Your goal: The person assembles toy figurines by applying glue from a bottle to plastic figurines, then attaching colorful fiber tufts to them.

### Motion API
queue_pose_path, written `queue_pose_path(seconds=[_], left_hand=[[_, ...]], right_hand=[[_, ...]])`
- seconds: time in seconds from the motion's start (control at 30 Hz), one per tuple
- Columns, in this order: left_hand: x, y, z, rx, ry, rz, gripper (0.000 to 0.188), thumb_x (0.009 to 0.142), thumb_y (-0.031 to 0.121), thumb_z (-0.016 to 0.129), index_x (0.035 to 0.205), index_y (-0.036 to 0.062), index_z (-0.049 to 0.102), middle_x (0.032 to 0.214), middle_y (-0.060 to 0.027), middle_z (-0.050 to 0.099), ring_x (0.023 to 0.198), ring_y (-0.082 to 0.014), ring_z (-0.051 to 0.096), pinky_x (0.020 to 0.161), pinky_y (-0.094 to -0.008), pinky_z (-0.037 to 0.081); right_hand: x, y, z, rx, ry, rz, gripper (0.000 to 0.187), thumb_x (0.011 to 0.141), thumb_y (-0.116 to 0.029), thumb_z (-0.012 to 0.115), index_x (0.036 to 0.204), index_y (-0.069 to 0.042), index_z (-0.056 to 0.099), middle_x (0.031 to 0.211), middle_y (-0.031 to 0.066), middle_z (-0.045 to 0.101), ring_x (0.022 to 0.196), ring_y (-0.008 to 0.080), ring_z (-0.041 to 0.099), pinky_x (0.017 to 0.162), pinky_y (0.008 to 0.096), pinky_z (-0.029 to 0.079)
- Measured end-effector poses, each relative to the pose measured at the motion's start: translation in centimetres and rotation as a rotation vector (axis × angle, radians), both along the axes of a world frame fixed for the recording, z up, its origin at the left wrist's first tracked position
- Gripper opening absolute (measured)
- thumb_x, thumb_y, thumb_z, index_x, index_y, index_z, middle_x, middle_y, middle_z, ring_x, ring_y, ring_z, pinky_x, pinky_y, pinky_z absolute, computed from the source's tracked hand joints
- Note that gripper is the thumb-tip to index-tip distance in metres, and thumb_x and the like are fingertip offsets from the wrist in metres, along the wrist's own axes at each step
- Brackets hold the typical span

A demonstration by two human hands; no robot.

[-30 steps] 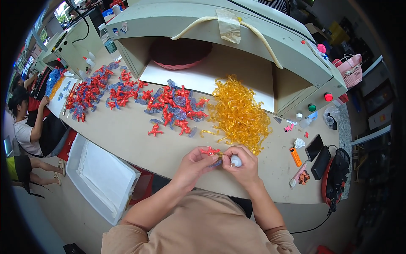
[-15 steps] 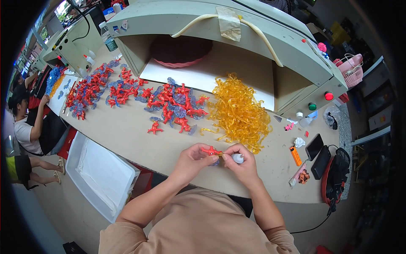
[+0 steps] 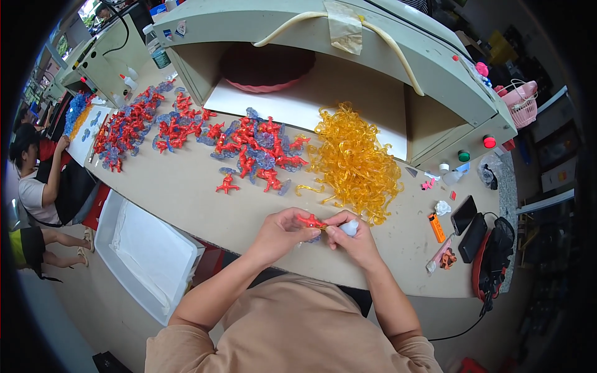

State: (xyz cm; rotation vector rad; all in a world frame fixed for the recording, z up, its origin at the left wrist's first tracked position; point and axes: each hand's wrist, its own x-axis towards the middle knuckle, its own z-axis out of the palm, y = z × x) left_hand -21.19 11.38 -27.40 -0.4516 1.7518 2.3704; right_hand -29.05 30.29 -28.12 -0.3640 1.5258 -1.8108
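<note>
your left grip (image 3: 280, 236) has the red figure (image 3: 311, 222) pinched, pointing lengthwise toward your right grip (image 3: 358, 244) with the white bottle (image 3: 350, 228) tucked in

The red figurine (image 3: 311, 221) looks glossy plastic; the far amber strands (image 3: 354, 165), shiny translucent plastic; the beige tabletop (image 3: 407, 264), smooth, matt.
</note>
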Motion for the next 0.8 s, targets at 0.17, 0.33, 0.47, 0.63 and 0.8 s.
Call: queue_pose_path(seconds=[0.17,0.33,0.47,0.63,0.8], left_hand=[[-0.02,-0.03,0.17,-0.008,-0.007,0.003,0.019,0.086,0.003,0.069,0.102,0.0016,0.061,0.1,-0.0054,0.067,0.089,-0.0104,0.063,0.081,-0.0259,0.052],[-0.07,-0.02,-0.14,0.014,-0.011,0.012,0.019,0.086,0.003,0.069,0.102,0.0013,0.061,0.099,-0.0054,0.067,0.089,-0.0106,0.063,0.081,-0.0255,0.052],[-0.04,0.02,-0.14,0.016,-0.005,0.022,0.019,0.086,0.003,0.069,0.102,0.0011,0.06,0.098,-0.005,0.067,0.089,-0.0107,0.063,0.081,-0.0255,0.052],[-0.03,0.07,0.04,0.006,-0.004,0.026,0.018,0.086,0.002,0.07,0.102,0.0013,0.061,0.097,-0.0042,0.066,0.089,-0.0104,0.063,0.081,-0.0252,0.051],[0.0,0.05,-0.17,0.036,0.016,0.034,0.018,0.085,0.002,0.07,0.101,0.0017,0.061,0.096,-0.0035,0.066,0.089,-0.0099,0.062,0.08,-0.0249,0.051]], right_hand=[[-0.08,-0.07,-0.13,0.003,-0.005,0.003,0.013,0.091,-0.012,0.065,0.102,-0.004,0.062,0.08,-0.0006,0.06,0.066,0.0049,0.054,0.06,0.0203,0.044],[-0.12,-0.1,-0.33,0.0,0.0,-0.003,0.013,0.091,-0.012,0.065,0.102,-0.004,0.062,0.08,-0.0006,0.06,0.066,0.005,0.054,0.06,0.0201,0.044],[-0.08,-0.16,-0.19,-0.004,-0.005,-0.001,0.013,0.091,-0.012,0.065,0.102,-0.004,0.062,0.08,-0.0007,0.06,0.066,0.0049,0.054,0.059,0.02,0.044],[-0.07,-0.2,0.05,-0.008,-0.002,-0.001,0.013,0.092,-0.012,0.064,0.102,-0.004,0.062,0.08,-0.0006,0.06,0.065,0.0049,0.053,0.059,0.0199,0.043],[-0.02,-0.23,0.1,-0.002,-0.002,0.0,0.013,0.092,-0.012,0.064,0.102,-0.004,0.062,0.08,-0.0006,0.06,0.066,0.0049,0.053,0.059,0.02,0.043]])
